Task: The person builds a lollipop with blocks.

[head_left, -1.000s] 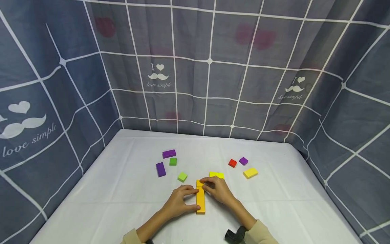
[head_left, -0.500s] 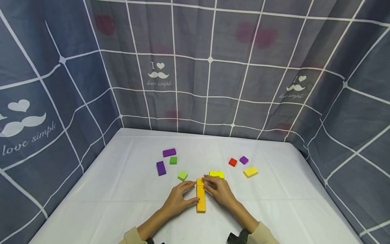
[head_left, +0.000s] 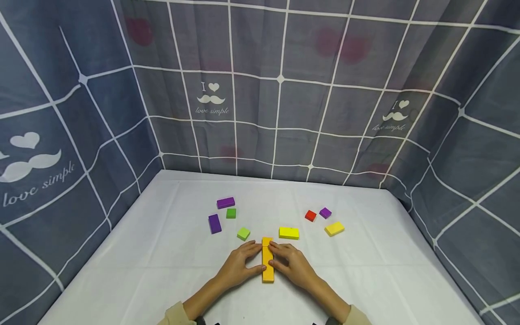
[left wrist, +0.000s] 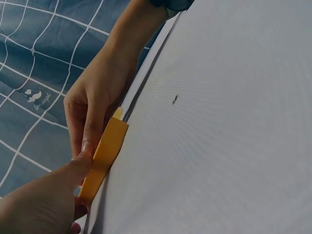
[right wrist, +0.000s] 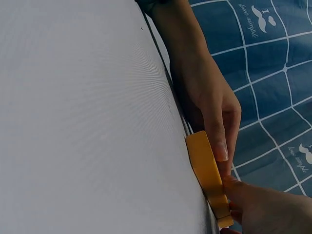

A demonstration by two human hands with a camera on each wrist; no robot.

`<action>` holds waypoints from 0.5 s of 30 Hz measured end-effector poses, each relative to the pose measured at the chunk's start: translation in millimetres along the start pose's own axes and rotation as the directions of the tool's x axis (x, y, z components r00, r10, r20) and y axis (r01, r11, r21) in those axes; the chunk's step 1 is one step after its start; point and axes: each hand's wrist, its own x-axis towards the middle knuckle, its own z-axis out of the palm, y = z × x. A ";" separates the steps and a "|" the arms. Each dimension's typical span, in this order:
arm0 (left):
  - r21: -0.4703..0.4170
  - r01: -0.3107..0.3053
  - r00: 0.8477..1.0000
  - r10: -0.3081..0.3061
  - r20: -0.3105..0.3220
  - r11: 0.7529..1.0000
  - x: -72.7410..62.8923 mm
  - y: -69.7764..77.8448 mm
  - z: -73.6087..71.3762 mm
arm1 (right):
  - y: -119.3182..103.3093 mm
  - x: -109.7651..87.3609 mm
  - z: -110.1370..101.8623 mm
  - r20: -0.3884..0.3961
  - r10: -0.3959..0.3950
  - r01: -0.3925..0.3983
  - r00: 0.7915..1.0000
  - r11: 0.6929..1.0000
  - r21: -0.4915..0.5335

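A long orange block (head_left: 267, 270) lies on the white table with a small orange block (head_left: 267, 241) against its far end. My left hand (head_left: 237, 265) is at the left side, its thumb and fingertips touching the orange blocks. From the right, my right hand (head_left: 293, 264) touches them with its thumb and fingertips. The left wrist view shows the long block (left wrist: 105, 155) between the left hand (left wrist: 46, 200) and the right hand (left wrist: 100, 87). In the right wrist view, the seam by the small block (right wrist: 225, 221) is visible near the right hand (right wrist: 273, 207).
Beyond the right hand lies a yellow block (head_left: 289, 233). Farther right are another yellow block (head_left: 334, 229), a red block (head_left: 310, 215) and a purple block (head_left: 325, 213). Purple blocks (head_left: 215, 224) and green blocks (head_left: 243, 233) are scattered at left. A gridded curtain (head_left: 260, 104) surrounds the table.
The right fingers have come off the small orange block's top and now lie along the right side, uncovering the yellow block behind. The left thumb has slid farther up the long block.
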 end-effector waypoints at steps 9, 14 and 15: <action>0.025 0.007 1.000 -0.007 0.013 1.000 1.9 1.9 1.0 | -3.1 -0.3 -3.0 0.005 -0.013 0.013 1.000 0.999 -0.038; 0.031 0.008 1.000 -0.009 0.018 0.999 2.3 1.9 1.3 | -1.8 -0.7 -1.9 -0.003 -0.029 0.028 1.000 0.998 -0.059; 0.032 0.009 1.000 -0.010 0.020 0.999 2.4 1.7 1.4 | -2.1 -0.8 -2.0 -0.003 -0.029 0.029 1.000 0.998 -0.058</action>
